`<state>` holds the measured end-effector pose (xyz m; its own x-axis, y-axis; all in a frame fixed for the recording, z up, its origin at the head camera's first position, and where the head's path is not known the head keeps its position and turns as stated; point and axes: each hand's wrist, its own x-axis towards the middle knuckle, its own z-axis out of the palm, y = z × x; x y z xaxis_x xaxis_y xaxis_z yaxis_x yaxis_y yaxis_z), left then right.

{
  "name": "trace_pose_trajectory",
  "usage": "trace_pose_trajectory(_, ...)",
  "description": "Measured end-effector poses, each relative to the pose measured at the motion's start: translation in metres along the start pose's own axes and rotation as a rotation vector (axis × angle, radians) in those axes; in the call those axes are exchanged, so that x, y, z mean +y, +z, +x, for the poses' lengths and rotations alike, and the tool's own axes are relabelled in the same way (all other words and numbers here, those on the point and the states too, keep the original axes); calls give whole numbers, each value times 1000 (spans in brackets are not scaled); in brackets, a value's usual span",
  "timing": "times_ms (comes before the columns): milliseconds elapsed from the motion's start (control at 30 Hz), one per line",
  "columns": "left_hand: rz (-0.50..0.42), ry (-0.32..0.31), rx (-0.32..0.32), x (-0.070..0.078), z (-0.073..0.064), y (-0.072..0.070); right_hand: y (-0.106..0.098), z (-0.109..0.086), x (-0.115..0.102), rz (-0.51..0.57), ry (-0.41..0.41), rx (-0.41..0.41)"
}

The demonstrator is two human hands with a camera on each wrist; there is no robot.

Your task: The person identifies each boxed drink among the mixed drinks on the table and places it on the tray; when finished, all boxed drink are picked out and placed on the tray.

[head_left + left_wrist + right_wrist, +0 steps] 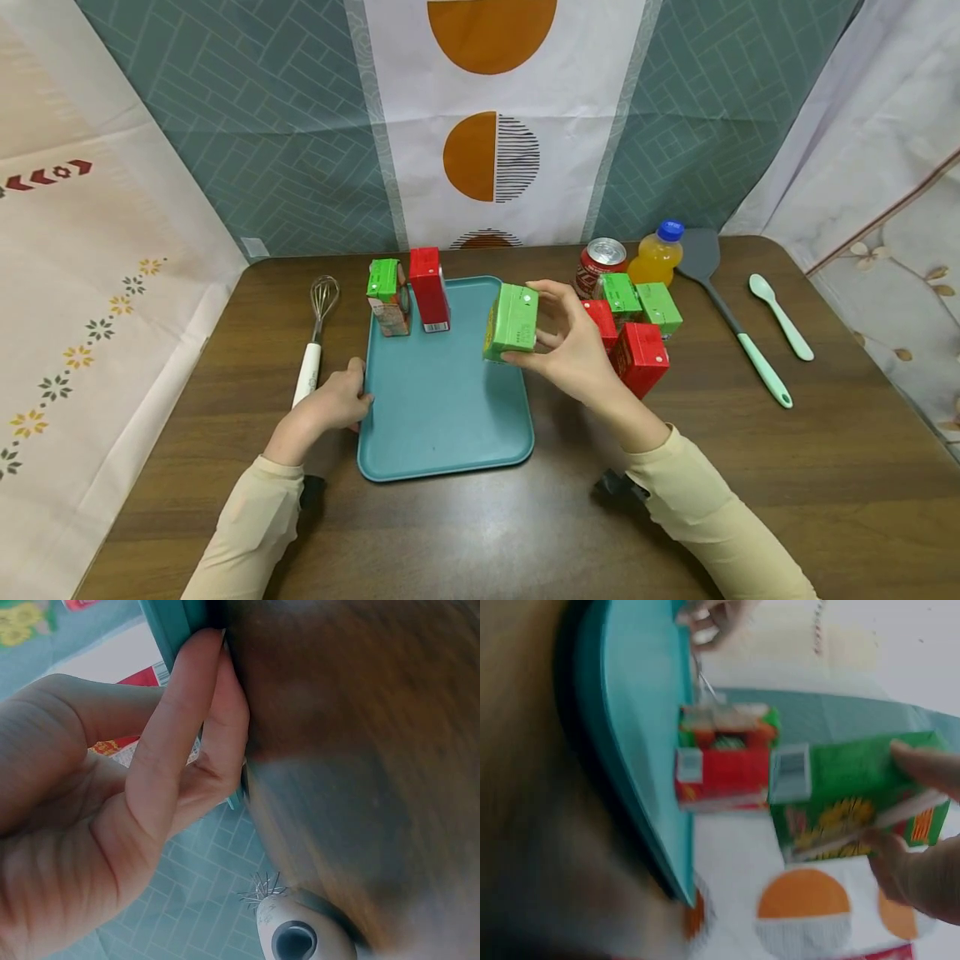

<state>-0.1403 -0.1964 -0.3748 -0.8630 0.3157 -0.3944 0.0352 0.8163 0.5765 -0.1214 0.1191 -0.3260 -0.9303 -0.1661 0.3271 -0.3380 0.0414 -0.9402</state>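
Note:
A green juice carton (513,321) hangs above the right side of the teal tray (446,417), gripped between the thumb and fingers of my right hand (577,350). In the right wrist view the same green carton (847,799) is tilted, its yellow print facing the camera. My left hand (339,400) holds the tray's left rim; the left wrist view shows fingers (176,727) against the teal edge (171,626). On the tray's far left part stand a green-topped carton (388,300) and a red carton (430,292), both upright.
Right of the tray cluster red cartons (640,358), green cartons (658,307), a soda can (602,265) and an orange juice bottle (656,254). Farther right lie a grey spatula (723,304) and a mint spoon (782,318). A whisk (309,367) lies left of the tray.

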Motion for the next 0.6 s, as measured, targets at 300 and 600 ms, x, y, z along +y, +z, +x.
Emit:
trace_pose_trajectory(300,-12,1,1,-3,0,1,32,41,31,-138,181,97)
trace_pose_trajectory(600,-10,6,-1,-2,1,0,41,70,58,-214,318,106)
